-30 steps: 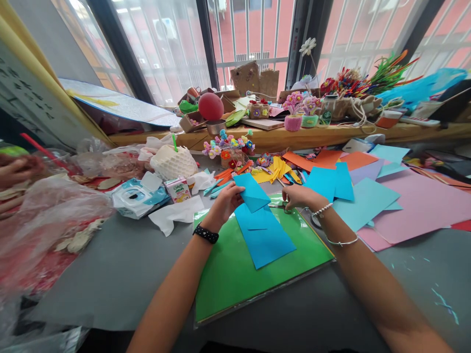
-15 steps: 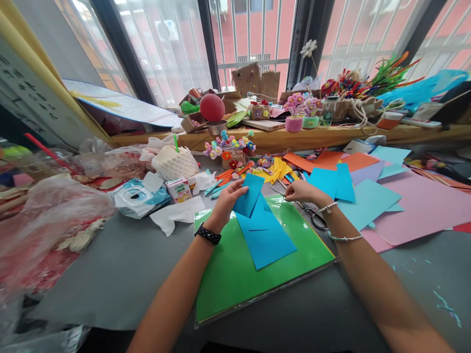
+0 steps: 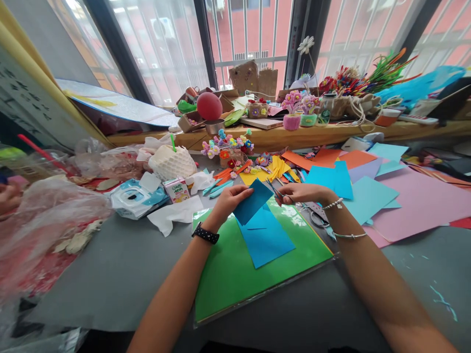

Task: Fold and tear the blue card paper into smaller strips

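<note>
My left hand (image 3: 228, 202) is closed on a piece of blue paper (image 3: 253, 203), thumb on top, held tilted above the mat. In my right hand (image 3: 299, 193) is a small pair of scissors (image 3: 274, 189), its blades pointing left at the paper's upper right edge; whether they touch it I cannot tell. Below lies a larger blue sheet (image 3: 268, 244), with a slit-like line near its upper part, on a shiny green sheet in a clear sleeve (image 3: 228, 279). A second pair of scissors (image 3: 317, 215) rests by my right wrist, partly hidden.
To the right lie turquoise sheets (image 3: 370, 200), a pink sheet (image 3: 423, 206) and blue sheets (image 3: 326, 181). Yellow strips (image 3: 278, 167) are behind my hands. A wipes pack (image 3: 137, 197) and small carton (image 3: 176, 189) stand left. Another person's hand (image 3: 9, 196) shows at the far left edge.
The blue paper has turned in my left hand. My right hand has moved left, bringing the scissors up to the paper's edge. Another person's hand has appeared at far left.
</note>
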The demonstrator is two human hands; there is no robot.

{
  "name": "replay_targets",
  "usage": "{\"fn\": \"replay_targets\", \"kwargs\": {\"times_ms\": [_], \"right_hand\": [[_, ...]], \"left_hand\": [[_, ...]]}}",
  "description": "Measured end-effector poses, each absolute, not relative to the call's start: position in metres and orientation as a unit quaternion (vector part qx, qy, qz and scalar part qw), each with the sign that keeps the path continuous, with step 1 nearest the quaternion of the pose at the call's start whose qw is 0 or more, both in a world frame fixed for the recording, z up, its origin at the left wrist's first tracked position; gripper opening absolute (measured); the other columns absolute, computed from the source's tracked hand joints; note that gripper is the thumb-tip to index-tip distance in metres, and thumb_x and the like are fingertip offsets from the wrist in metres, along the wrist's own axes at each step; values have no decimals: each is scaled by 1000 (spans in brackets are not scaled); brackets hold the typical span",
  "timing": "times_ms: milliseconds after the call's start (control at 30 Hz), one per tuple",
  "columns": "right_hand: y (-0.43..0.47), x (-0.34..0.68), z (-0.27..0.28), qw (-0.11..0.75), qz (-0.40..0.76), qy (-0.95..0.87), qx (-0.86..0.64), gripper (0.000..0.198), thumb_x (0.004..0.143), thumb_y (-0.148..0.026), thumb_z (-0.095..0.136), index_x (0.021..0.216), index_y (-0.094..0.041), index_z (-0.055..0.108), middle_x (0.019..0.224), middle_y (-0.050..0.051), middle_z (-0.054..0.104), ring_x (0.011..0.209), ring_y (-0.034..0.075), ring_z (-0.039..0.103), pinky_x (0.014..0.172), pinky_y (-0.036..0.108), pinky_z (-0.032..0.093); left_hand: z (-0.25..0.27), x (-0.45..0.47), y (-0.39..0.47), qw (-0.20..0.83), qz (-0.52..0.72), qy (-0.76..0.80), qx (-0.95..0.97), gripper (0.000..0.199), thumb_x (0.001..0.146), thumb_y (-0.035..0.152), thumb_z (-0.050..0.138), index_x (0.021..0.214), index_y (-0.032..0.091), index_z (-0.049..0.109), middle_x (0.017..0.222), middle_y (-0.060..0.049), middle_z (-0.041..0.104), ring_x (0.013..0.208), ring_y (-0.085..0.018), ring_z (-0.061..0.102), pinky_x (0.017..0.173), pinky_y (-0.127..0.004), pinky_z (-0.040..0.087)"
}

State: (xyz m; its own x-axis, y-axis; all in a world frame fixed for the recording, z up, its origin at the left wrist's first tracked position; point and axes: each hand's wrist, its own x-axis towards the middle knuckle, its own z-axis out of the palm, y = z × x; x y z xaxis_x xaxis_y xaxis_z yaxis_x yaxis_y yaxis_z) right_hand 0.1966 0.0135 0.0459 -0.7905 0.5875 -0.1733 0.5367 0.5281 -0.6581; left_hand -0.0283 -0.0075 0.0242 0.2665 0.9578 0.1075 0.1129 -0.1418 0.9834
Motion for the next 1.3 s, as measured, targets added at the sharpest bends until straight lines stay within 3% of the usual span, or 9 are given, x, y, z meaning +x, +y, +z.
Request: {"fn": "replay_targets", "kwargs": {"times_ms": [200, 600, 967, 1300], "right_hand": [[10, 192, 51, 12, 360, -881, -306, 66, 62, -76, 29, 75, -15, 50, 70, 1, 46, 61, 11, 37, 54, 23, 30], [15, 190, 44, 16, 358, -885, -296, 52, 68, -68, 37, 64, -16, 42, 61, -4, 32, 56, 9, 28, 52, 22, 25], [16, 190, 41, 34, 357, -889, -284, 46, 73, -60, 40, 71, -15, 49, 61, -3, 37, 56, 8, 29, 49, 22, 24], [17, 188, 38, 72, 361, -880, -300, 45, 70, -56, 48, 56, -18, 30, 56, -6, 24, 52, 6, 22, 46, 22, 17]], "left_hand": [[25, -29, -9, 468, 410, 436, 650, 24, 63, 41, 61, 62, 16, 62, 57, 2, 51, 52, -9, 39, 46, -21, 25], [24, -29, -9, 466, 400, 446, 651, 26, 65, 42, 60, 65, 16, 64, 58, 1, 52, 54, -9, 41, 46, -20, 26], [23, -29, -8, 470, 399, 448, 648, 29, 63, 44, 61, 68, 15, 64, 61, 1, 54, 56, -9, 43, 49, -20, 30], [23, -29, -8, 471, 397, 457, 641, 32, 62, 45, 61, 71, 14, 64, 64, 0, 56, 58, -9, 45, 51, -20, 32]]}}
